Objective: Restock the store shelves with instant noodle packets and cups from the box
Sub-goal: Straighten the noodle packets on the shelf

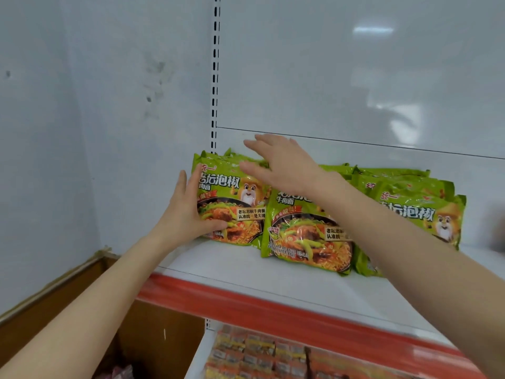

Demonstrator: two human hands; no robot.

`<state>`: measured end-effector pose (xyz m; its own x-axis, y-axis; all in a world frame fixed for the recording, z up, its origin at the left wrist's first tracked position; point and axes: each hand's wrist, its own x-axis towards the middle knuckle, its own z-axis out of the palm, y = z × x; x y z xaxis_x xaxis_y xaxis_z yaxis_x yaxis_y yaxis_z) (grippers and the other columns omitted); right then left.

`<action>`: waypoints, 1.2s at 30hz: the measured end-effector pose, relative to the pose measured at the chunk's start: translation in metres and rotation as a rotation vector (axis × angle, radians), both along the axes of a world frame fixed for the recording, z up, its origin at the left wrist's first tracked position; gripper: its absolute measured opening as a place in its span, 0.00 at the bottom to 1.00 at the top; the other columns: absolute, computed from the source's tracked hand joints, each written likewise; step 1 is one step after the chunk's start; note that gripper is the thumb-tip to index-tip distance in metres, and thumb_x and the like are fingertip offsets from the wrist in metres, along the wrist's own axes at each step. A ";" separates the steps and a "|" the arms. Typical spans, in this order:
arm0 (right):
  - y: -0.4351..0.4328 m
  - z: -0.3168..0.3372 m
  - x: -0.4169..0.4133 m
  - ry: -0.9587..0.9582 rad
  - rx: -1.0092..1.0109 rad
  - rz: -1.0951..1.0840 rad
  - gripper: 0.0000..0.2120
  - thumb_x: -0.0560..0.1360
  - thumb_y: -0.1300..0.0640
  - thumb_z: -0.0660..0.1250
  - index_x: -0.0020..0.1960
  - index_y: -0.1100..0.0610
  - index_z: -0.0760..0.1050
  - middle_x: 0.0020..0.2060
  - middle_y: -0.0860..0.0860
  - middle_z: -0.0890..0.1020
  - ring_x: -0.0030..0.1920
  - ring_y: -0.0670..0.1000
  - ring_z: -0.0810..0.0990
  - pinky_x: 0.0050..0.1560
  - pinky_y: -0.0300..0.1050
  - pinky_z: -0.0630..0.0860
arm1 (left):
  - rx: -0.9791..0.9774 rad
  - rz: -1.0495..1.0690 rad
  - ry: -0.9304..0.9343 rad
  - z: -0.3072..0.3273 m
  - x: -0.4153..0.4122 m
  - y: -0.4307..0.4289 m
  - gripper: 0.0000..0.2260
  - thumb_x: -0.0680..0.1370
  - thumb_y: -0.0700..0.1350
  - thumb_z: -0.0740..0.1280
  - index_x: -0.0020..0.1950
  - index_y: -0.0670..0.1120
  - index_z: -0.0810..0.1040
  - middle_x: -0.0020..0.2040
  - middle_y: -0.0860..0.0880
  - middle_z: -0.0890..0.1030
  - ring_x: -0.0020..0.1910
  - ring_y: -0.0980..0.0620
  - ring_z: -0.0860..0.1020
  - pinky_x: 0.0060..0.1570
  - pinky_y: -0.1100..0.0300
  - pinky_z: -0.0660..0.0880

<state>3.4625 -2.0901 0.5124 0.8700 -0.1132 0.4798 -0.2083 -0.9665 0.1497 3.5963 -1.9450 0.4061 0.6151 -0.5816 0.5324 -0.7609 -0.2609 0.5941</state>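
Green instant noodle packets stand in three stacks on a white shelf [246, 272]. My left hand [188, 212] grips the left edge of the leftmost packet [235, 206], thumb across its front, fingers behind its side. My right hand [278, 162] hovers with straight fingers over the top of that same stack, touching or just above it. A middle packet [306, 236] leans forward beside it, partly behind my right forearm. More green packets [415, 209] stand at the right.
A brown cardboard box [136, 332] sits open at lower left below the shelf. The shelf has a red front strip [273, 305]. A lower shelf holds rows of orange and yellow packets [259, 351]. A slotted upright [215, 77] runs up the white back wall.
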 end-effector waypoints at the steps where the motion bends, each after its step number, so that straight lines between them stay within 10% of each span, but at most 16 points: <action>1: 0.003 -0.012 -0.020 0.006 -0.052 0.016 0.28 0.77 0.40 0.55 0.73 0.50 0.58 0.74 0.53 0.60 0.75 0.52 0.55 0.73 0.58 0.54 | 0.030 0.044 -0.055 0.000 -0.007 0.004 0.53 0.63 0.52 0.78 0.76 0.52 0.44 0.76 0.39 0.44 0.76 0.43 0.45 0.72 0.47 0.50; 10: -0.039 -0.107 -0.108 0.115 -0.480 0.001 0.30 0.51 0.48 0.82 0.52 0.47 0.81 0.58 0.57 0.80 0.59 0.58 0.79 0.50 0.63 0.76 | 0.249 0.104 -0.381 -0.010 -0.041 -0.006 0.36 0.71 0.50 0.72 0.75 0.55 0.56 0.76 0.39 0.45 0.75 0.38 0.43 0.73 0.43 0.50; 26: -0.056 -0.103 -0.128 -0.060 -0.408 0.145 0.19 0.68 0.54 0.73 0.59 0.51 0.77 0.64 0.61 0.74 0.65 0.62 0.73 0.59 0.68 0.67 | 0.264 -0.051 -0.572 -0.004 -0.088 -0.033 0.33 0.69 0.51 0.74 0.71 0.51 0.66 0.75 0.37 0.54 0.74 0.35 0.49 0.69 0.35 0.55; 36: -0.106 -0.103 -0.210 0.032 -0.374 -0.180 0.44 0.51 0.51 0.82 0.62 0.48 0.66 0.61 0.62 0.77 0.59 0.64 0.77 0.45 0.64 0.76 | 0.536 -0.204 -0.731 -0.005 -0.141 -0.081 0.23 0.79 0.46 0.60 0.73 0.57 0.60 0.77 0.45 0.41 0.75 0.44 0.37 0.71 0.38 0.49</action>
<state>3.2529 -2.1966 0.4092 0.8673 -0.0876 0.4901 -0.3585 -0.7929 0.4927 3.4552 -2.0265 0.4015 0.0918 -0.9218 0.3766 -0.9601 -0.1823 -0.2120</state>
